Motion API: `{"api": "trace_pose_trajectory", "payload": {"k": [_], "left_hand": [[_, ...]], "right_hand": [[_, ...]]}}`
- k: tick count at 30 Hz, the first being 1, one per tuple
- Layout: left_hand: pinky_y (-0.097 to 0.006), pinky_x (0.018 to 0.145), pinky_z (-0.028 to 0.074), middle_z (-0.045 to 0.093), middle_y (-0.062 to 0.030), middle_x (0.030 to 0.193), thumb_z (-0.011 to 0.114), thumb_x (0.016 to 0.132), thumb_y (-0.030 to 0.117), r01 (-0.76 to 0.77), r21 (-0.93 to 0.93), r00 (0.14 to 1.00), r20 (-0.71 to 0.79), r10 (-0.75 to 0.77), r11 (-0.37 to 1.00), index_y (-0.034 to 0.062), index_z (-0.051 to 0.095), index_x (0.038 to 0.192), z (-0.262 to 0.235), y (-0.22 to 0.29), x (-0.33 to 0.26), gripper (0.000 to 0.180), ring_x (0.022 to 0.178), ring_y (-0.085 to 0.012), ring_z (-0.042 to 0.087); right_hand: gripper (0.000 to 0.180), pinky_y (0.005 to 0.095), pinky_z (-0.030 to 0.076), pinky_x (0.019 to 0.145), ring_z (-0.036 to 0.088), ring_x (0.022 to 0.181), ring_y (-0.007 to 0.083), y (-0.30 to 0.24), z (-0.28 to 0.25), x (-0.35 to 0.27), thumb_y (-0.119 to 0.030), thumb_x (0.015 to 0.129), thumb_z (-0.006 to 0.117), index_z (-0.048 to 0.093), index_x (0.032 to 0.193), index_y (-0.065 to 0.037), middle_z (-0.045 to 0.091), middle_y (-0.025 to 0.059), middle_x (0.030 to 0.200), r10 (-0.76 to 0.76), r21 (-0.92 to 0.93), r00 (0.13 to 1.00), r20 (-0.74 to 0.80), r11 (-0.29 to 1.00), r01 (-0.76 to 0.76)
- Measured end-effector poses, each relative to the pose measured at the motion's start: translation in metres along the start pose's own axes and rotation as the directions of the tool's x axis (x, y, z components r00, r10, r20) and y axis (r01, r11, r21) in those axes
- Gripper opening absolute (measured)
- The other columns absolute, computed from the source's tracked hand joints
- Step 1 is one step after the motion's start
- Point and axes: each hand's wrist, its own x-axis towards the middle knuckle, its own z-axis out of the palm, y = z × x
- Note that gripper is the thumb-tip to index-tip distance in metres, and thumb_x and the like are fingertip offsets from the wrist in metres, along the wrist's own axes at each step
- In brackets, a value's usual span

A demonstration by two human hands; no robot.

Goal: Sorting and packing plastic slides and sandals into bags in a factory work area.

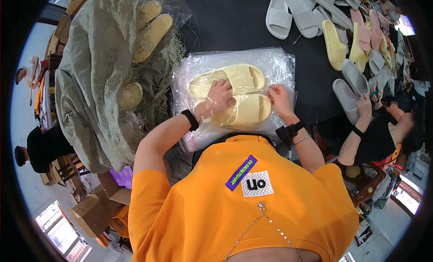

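A pair of pale yellow slippers point(245, 79) lies side by side, straps to the right, on a stack of clear plastic bags point(234, 57) in front of me. My left hand point(219, 97) is closed over the pair, fingers curled at the inner edges near the straps. Just right of the slipper heads, my right hand point(280, 98) pinches the thin film of a plastic bag near its edge. Whether the slippers lie inside the top bag or on it, I cannot tell through the shiny film.
A grey-green woven sack point(97, 81) with more yellow slippers point(155, 34) covers the left side. Grey slippers point(301, 16) and yellow and pink ones are heaped at the far right of the dark table point(234, 18). A co-worker's hand point(364, 107) holds grey slippers there.
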Motion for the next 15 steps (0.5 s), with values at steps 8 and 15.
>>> {"api": "trace_pose_trajectory", "payload": {"k": [8, 15], "left_hand": [[-0.043, 0.077, 0.039, 0.052, -0.0135, 0.092, 0.057, 0.063, 0.009, 0.291, 0.166, 0.954, 0.019, -0.298, 0.942, 0.0012, 0.059, 0.085, -0.026, -0.044, -0.083, 0.023, 0.094, -0.0312, 0.047], [-0.036, 0.089, 0.041, 0.057, -0.0121, 0.110, 0.059, 0.077, 0.006, 0.474, -0.361, 0.795, -0.215, -0.567, 0.803, 0.0029, 0.059, 0.108, -0.084, -0.058, -0.124, 0.031, 0.104, -0.0291, 0.052]], "right_hand": [[0.024, 0.0222, 0.043, 0.046, 0.051, 0.056, 0.0075, -0.023, -0.021, 0.000, -0.006, 0.086, 0.050, 0.049, 0.110, -0.004, 0.058, 0.0054, 0.071, -0.157, -0.135, 0.965, -0.209, 0.982, 0.131], [0.023, 0.0210, 0.040, 0.047, 0.047, 0.054, 0.0066, -0.036, -0.017, -0.003, -0.006, 0.088, 0.048, 0.045, 0.110, -0.002, 0.059, 0.0058, 0.076, -0.223, -0.263, 0.940, -0.256, 0.952, 0.154]]}}
